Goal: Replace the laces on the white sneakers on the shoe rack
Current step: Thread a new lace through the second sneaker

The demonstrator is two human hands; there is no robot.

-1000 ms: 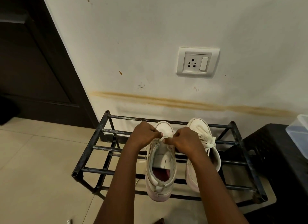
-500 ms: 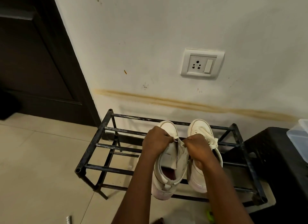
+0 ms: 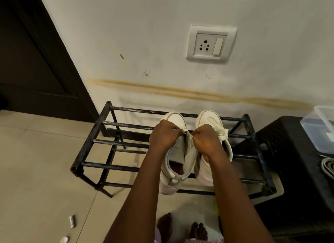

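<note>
Nearest us, two bare feet (image 3: 163,223) stand on the tiled floor, with a small cylinder (image 3: 72,221) and a white cap (image 3: 64,239) lying off to the left. Both forearms reach forward to the rack (image 3: 94,132).

Our left hand (image 3: 165,134) and right hand (image 3: 207,139) are curled tight, knuckles up. Their fingertips almost meet as each pinches one edge of the left sneaker (image 3: 169,181) at the front of its opening. We cannot tell whether a lace end sits between the fingertips.

That shoe lies on the rack's top bars, toe to the wall and heel hanging over the front bar. Its opening is spread wide with no lace across it. The right sneaker (image 3: 207,118) sits just beside it, partly behind our right hand, with a white lace (image 3: 223,134) on it.

To the right is a black stool (image 3: 298,161) bearing a clear container (image 3: 319,127). Behind the rack the wall carries a brown stain (image 3: 180,92) and, higher up, a socket (image 3: 210,43). A dark door (image 3: 27,62) is at far left.
</note>
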